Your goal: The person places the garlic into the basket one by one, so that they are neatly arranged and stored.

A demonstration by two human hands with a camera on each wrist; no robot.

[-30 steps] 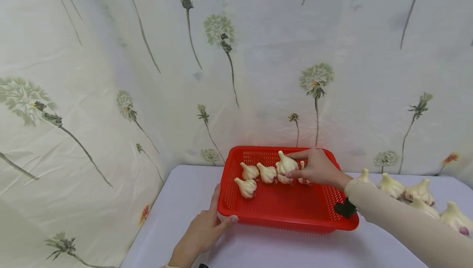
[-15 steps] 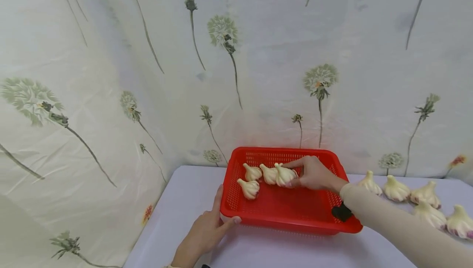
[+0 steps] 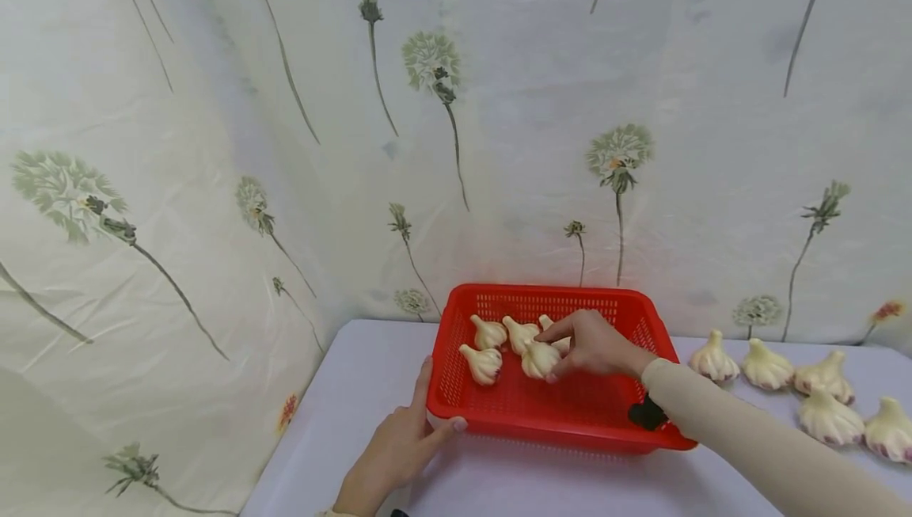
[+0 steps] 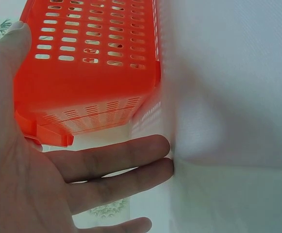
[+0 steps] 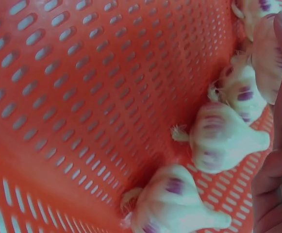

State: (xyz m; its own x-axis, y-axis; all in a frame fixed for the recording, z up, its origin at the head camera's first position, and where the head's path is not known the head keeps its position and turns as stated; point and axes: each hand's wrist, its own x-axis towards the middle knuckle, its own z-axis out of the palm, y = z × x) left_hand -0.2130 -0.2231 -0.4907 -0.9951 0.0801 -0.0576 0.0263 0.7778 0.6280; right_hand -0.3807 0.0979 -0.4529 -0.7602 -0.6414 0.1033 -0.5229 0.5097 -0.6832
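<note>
My right hand point(image 3: 594, 343) is inside the red basket point(image 3: 556, 436), pinching a garlic bulb point(image 3: 539, 360) between thumb and fingers. In the right wrist view that held garlic bulb point(image 5: 268, 60) is at the right edge. Several other bulbs point(image 3: 488, 333) lie in the basket, most along its far side and one nearer bulb point(image 3: 481, 364) at the left. My hand covers part of the far row in the head view. At the near left corner my left hand point(image 3: 395, 446) touches the basket, thumb on the front rim, straight fingers along the left outside.
Several more garlic bulbs point(image 3: 830, 416) stand on the white table point(image 3: 342, 390) to the right of the basket, beside my right sleeve point(image 3: 748, 430). A curtain point(image 3: 513, 145) printed with dandelions hangs close behind the table.
My right hand has brought the held bulb lower and a little towards me, in front of the far row. The left hand stays at the basket corner.
</note>
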